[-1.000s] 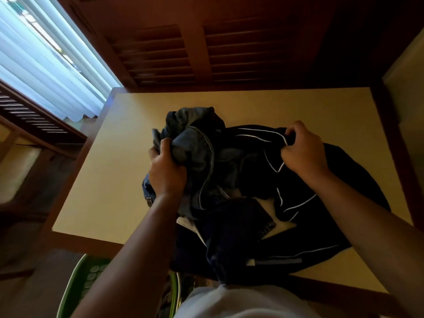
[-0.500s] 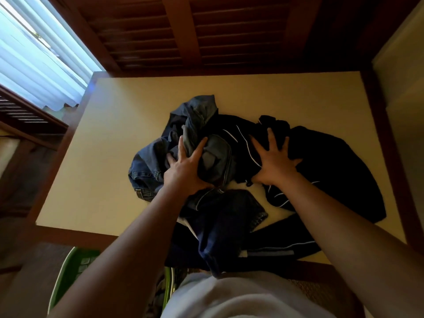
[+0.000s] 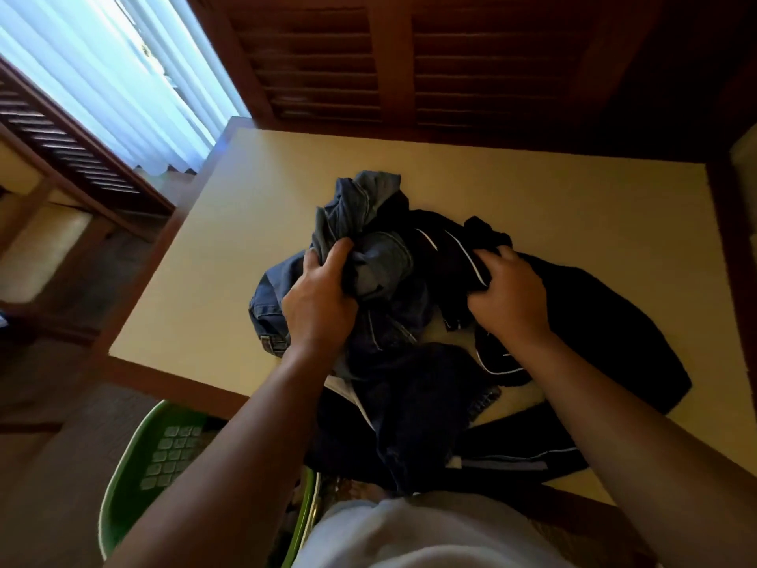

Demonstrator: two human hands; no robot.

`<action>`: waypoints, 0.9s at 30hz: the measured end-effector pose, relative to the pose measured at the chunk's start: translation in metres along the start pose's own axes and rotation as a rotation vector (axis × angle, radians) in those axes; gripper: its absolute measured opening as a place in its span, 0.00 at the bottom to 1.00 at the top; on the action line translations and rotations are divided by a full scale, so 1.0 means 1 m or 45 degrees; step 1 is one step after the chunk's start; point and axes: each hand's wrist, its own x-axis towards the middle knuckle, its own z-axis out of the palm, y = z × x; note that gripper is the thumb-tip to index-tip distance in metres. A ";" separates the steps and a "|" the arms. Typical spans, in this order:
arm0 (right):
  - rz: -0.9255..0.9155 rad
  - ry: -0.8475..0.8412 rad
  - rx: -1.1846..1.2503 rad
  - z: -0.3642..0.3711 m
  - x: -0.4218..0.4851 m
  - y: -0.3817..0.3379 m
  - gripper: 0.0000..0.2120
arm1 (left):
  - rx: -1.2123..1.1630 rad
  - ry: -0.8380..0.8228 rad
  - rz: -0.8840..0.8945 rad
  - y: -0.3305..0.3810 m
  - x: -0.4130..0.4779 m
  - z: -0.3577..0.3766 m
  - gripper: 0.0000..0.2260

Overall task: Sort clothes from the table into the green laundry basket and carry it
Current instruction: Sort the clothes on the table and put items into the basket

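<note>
A heap of dark clothes lies on the cream table (image 3: 532, 190). My left hand (image 3: 321, 299) clutches a bunched pair of blue jeans (image 3: 360, 215) at the heap's left side. My right hand (image 3: 506, 295) grips the dark garment with thin white piping (image 3: 614, 321) on the right. Part of the pile, a dark navy piece (image 3: 413, 407), hangs over the near table edge. The green laundry basket (image 3: 135, 457) stands on the floor below the table's near left corner, half hidden behind my left forearm.
Dark wooden louvred shutters (image 3: 409, 63) run behind the table. A bright window with pale curtains (image 3: 102, 75) is at the upper left. A wooden bench with a cushion (image 3: 45, 256) stands to the left. My white shirt fills the bottom middle.
Half a second ago both hands lay flat with spread fingers on the pile. Now the fingers have curled closed into the fabric, left on the jeans, right on the piped garment.
</note>
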 end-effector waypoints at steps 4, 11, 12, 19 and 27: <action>-0.229 0.041 0.143 0.019 -0.011 -0.059 0.13 | -0.061 0.166 -0.126 -0.038 -0.029 -0.028 0.33; -0.545 -0.075 0.273 0.068 -0.040 -0.165 0.17 | -0.032 0.427 -0.466 -0.134 -0.105 -0.084 0.29; -0.581 -0.081 0.290 0.077 -0.047 -0.181 0.17 | -0.044 0.454 -0.510 -0.149 -0.117 -0.091 0.29; -0.803 -0.092 0.453 0.122 -0.112 -0.291 0.12 | -0.073 0.611 -0.774 -0.249 -0.204 -0.126 0.20; -1.024 -0.178 0.393 0.175 -0.182 -0.359 0.12 | -0.100 0.656 -0.961 -0.339 -0.291 -0.123 0.17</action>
